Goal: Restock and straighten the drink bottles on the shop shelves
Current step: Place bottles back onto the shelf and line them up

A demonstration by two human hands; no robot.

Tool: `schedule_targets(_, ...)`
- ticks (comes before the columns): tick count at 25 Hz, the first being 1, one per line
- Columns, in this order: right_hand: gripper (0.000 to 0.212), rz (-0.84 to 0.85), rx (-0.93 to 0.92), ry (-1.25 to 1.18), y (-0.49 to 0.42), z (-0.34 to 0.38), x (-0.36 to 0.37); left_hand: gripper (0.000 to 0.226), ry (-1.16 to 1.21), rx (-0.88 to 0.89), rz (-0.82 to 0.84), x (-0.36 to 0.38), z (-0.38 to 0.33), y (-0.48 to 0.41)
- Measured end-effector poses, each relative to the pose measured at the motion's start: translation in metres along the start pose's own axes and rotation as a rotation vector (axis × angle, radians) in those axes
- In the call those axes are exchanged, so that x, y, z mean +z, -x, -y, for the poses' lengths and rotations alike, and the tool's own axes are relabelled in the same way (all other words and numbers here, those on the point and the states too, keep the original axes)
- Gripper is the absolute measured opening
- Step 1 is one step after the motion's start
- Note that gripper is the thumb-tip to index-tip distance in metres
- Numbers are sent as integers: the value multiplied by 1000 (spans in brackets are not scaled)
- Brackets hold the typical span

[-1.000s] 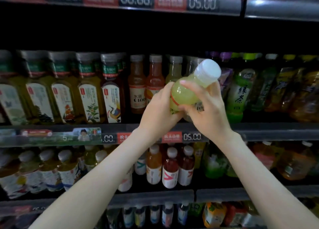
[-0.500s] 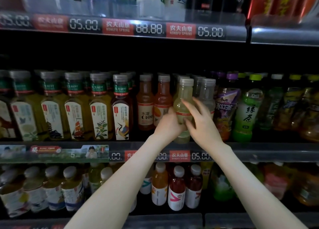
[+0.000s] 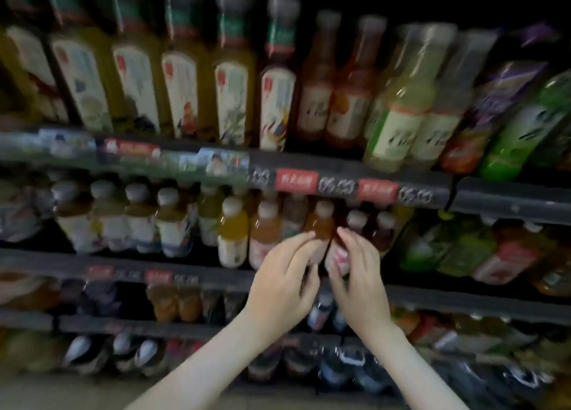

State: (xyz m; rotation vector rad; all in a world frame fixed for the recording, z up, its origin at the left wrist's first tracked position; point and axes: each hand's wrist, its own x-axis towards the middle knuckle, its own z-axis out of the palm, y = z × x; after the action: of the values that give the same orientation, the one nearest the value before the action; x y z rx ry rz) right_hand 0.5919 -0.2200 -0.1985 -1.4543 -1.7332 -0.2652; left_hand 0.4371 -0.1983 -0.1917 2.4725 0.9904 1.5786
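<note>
The frame is blurred by motion. Both hands are at the middle shelf (image 3: pixel 216 275), among small white-capped bottles. My left hand (image 3: pixel 282 283) curls its fingers and thumb round the lower body of a small orange bottle (image 3: pixel 319 224). Right beside it, my right hand (image 3: pixel 360 275) curls round a dark red bottle (image 3: pixel 338 255) with a white and red label; the label shows between thumb and fingers. The pale green bottle (image 3: pixel 401 106) stands upright in its row on the shelf above, with no hand on it.
Tall yellow tea bottles (image 3: pixel 182 78) and amber bottles (image 3: pixel 315 100) fill the upper shelf, with green and purple bottles (image 3: pixel 519 137) to the right. A price rail (image 3: pixel 340 187) runs under them. More small bottles (image 3: pixel 231 233) crowd the middle shelf. Lower shelves hold dark bottles (image 3: pixel 336 366).
Both hands let go of the pale green bottle on the upper shelf and dropped to the shelf below, where they now close round two small bottles. The view tilted down.
</note>
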Motion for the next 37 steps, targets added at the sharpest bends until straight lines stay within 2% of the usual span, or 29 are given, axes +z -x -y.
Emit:
schedule_targets(1,46,113,34,-33,30,2,19,32,1,-57,73,1,11,38)
schedule_targets(5,56,625,310,-107,174,0,105,35,-2,-483,374,0,66,201)
schedule_targets(8,54,1095,469,-9,281,-15,173,38,-86,-709,506,10,109,328)
schedule_targets(12,60,1505,454,151,432,-57,269,39,-150,-1106,676,49,110,518)
schedule_targets(15,67,1665,407,275,537,-93,334,41,-78,-1347,735,94,96,633)
schedule_targets(17,76,1555,310,293,599,-109,374,48,-62,-1437,756,130,93,698)
schedule_targets(19,75,1456,176,188,635,-115,413,53,-66,-1515,737,162,100,734)
schedule_targets(22,51,1409,72,-10,655,-116,464,53,-71,-1580,651,194,111,759)
schedule_targets(25,36,1396,161,-22,640,-120,466,54,-92,-1637,555,195,113,743)
schedule_targets(27,32,1339,241,-105,594,-113,434,56,-44,-1616,566,177,118,711)
schedule_targets(29,28,1268,254,-181,522,-103,387,61,9,-1517,627,152,128,667)
schedule_targets(33,28,1213,171,-409,330,-54,261,89,99,-1215,1003,89,137,522)
schedule_targets(34,26,1185,177,-467,282,-41,232,91,111,-1165,1044,72,136,475)
schedule_targets(35,25,1141,187,-529,239,-31,205,86,146,-1137,1042,54,132,426)
schedule_targets(37,27,1006,247,-633,166,-11,159,62,303,-1174,947,12,109,327)
